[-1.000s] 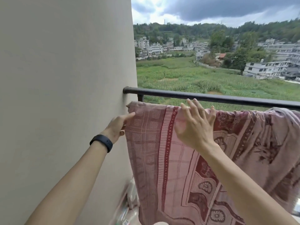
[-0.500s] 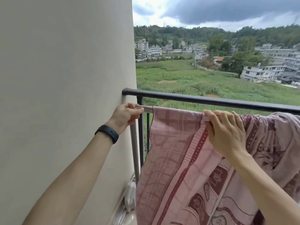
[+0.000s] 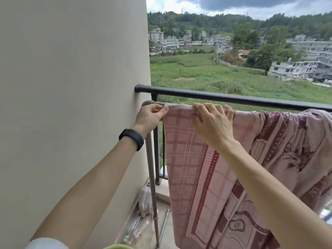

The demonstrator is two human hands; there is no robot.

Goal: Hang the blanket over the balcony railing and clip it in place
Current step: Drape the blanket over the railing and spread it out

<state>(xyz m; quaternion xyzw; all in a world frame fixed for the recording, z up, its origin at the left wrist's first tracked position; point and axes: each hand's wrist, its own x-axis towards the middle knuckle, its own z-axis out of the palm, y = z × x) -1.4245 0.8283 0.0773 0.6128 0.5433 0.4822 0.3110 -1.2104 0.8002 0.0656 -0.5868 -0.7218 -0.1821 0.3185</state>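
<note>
Basically your left hand (image 3: 150, 116) pinched the blanket (image 3: 197, 168) corner by the wall (image 3: 71, 87); your right hand (image 3: 212, 123) gripped its top edge just beside, cloth running rightward along the railing (image 3: 233, 99).

No legible text or labels anywhere.

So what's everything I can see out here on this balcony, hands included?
blanket: one, pink and maroon, draped over the grey rail
grey rail: one, grey, just below the black railing
black railing: one, black, across the balcony edge
wall: one, beige, left
plastic bottles: several, clear, floor by the wall
field: one, green, beyond the railing
wristband: one, black, left wrist
left hand: one, pinching the blanket's left edge
right hand: one, fingers curled over the blanket's top
</note>
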